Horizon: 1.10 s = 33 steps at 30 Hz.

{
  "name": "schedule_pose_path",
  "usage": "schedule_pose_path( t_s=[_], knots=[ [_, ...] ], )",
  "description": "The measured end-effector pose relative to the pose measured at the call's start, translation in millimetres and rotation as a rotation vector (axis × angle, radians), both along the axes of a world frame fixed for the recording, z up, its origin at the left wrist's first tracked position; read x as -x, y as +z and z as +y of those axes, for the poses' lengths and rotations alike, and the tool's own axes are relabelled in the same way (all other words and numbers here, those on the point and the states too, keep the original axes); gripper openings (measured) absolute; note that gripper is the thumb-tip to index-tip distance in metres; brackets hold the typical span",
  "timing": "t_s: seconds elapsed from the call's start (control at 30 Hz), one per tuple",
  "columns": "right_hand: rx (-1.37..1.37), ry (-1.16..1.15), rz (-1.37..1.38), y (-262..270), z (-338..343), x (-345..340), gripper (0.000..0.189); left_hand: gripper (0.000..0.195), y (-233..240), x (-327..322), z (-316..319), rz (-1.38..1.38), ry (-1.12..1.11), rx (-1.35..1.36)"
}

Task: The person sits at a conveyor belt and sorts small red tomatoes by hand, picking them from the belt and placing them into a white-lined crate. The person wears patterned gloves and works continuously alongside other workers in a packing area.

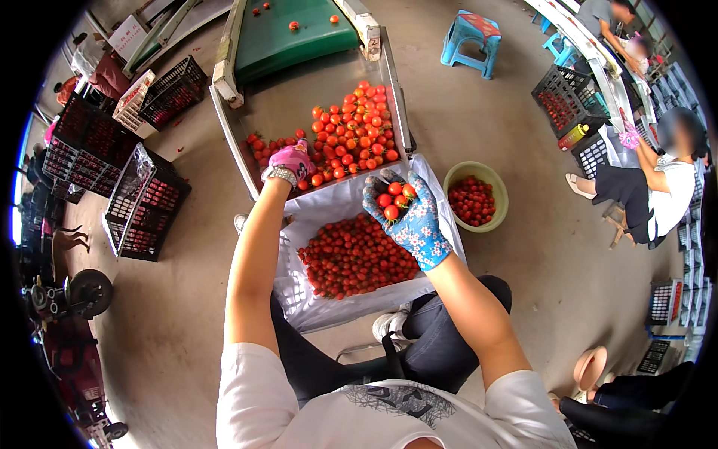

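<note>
My left hand [290,161], in a pink patterned glove, touches cherry tomatoes at the near left part of a metal tray [269,106]; its fingertips are partly hidden, so I cannot tell its grip. My right hand [412,219], in a blue flowered glove, is palm up and cradles several cherry tomatoes [397,200]. Below it, a crate lined with white plastic [305,221] holds a heap of small dark red tomatoes [359,258]. Loose orange-red tomatoes [353,132] lie on the tray, below the end of a green conveyor belt [297,42] carrying a few more.
A pale green basin [503,196] of tomatoes stands right of the crate. Beyond it is a blue plastic stool [474,42]. Black crates [147,210] stand on the left. A seated person [667,179] and another crate [566,101] are at the right.
</note>
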State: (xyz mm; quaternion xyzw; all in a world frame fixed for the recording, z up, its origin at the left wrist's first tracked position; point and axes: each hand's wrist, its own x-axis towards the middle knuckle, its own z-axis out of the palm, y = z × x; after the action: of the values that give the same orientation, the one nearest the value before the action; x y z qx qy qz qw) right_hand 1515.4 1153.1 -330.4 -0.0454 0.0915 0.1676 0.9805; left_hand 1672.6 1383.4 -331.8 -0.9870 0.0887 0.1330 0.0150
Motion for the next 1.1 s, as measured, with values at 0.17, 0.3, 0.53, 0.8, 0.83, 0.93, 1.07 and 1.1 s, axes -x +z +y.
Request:
schedule_pose_path(
  t_s=[0.17,0.3,0.53,0.8,0.83,0.93,1.07,1.1],
  knots=[
    [-0.031,0.000,0.009,4,9,0,0.043,0.019,35,57,-23,-0.168,0.061,0.767],
    [-0.029,0.032,-0.096,2,9,3,0.049,0.029,35,108,-94,-0.523,-0.256,0.862],
    [-0.042,-0.046,-0.133,5,-15,-5,0.033,0.037,49,111,-121,-0.526,-0.326,1.064],
    [-0.019,-0.140,-0.048,38,-31,-3,0.035,0.031,3,-58,-94,-0.676,-0.094,0.879],
    [0.003,-0.142,-0.057,37,-32,-2,0.035,0.031,4,-72,-98,-0.690,-0.129,0.815],
    [0.036,-0.172,-0.005,40,-35,-4,0.033,0.030,-8,-111,-127,-0.700,-0.319,0.656],
    [0.058,-0.226,0.035,41,-34,-12,0.030,0.026,-18,-144,-133,-0.385,-0.303,0.255],
    [0.042,-0.235,0.024,37,-39,-13,0.030,0.024,-18,-147,-135,-0.354,-0.305,0.285]
  ],
)
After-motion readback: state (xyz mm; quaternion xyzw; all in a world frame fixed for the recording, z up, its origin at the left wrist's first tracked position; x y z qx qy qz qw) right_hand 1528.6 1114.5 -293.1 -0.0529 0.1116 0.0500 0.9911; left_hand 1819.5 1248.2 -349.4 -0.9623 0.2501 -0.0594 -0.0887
